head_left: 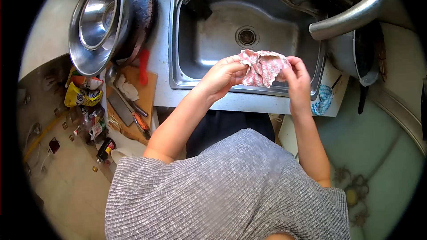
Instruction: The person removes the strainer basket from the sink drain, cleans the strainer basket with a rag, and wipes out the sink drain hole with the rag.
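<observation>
A crumpled pink and white cloth [266,67] hangs between my two hands, above the front rim of the metal sink [213,40]. My left hand [223,76] pinches the cloth's left end, fingers closed on it. At the right end, my right hand [299,80] grips the cloth between thumb and fingers. The drain [247,37] shows behind the cloth in the sink's floor. A curved metal faucet [351,18] reaches over the sink's right side. Some fingertips are hidden by the cloth's folds.
Metal bowls [98,22] lean against a dark round object [141,18] at the left. Below them, a cutting board [144,91] holds a cleaver [120,107]. A blue scrubber [323,100] lies right of the sink, near a pan [351,53]. Bottles and packets stand far left.
</observation>
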`<move>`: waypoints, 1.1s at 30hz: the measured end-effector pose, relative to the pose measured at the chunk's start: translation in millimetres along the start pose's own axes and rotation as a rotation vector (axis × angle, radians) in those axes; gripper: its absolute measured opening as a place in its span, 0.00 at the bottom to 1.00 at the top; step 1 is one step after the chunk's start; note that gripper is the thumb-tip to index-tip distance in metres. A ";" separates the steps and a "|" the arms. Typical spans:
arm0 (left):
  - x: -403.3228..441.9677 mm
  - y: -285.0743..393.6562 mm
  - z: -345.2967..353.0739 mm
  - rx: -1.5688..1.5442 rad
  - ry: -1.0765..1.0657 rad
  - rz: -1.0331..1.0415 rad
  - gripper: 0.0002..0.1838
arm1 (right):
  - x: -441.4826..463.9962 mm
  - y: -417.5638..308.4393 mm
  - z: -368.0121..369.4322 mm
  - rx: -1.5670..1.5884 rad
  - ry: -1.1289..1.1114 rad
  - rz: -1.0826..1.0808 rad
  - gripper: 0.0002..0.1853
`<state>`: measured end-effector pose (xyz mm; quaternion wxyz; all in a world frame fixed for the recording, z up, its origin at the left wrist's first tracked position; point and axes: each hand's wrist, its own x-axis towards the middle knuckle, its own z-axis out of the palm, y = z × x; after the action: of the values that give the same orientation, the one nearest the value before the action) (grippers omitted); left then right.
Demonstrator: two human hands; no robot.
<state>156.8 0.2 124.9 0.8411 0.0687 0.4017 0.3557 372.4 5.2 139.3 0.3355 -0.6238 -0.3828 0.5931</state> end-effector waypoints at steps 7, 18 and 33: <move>27.3 -18.4 -6.4 0.092 0.052 0.020 0.13 | 9.4 11.6 8.9 -0.581 0.092 -0.506 0.13; 67.2 -23.2 -18.8 -0.039 0.064 -0.156 0.18 | 34.4 24.7 -6.0 0.595 -0.071 0.212 0.10; 111.3 -76.1 1.7 -0.315 -0.059 -0.044 0.29 | 60.5 66.9 -16.7 1.071 -0.346 0.279 0.13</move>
<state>246.6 17.1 25.7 0.8605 -0.0626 0.3174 0.3935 394.5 26.5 52.9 0.4557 -0.3056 0.0073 0.8360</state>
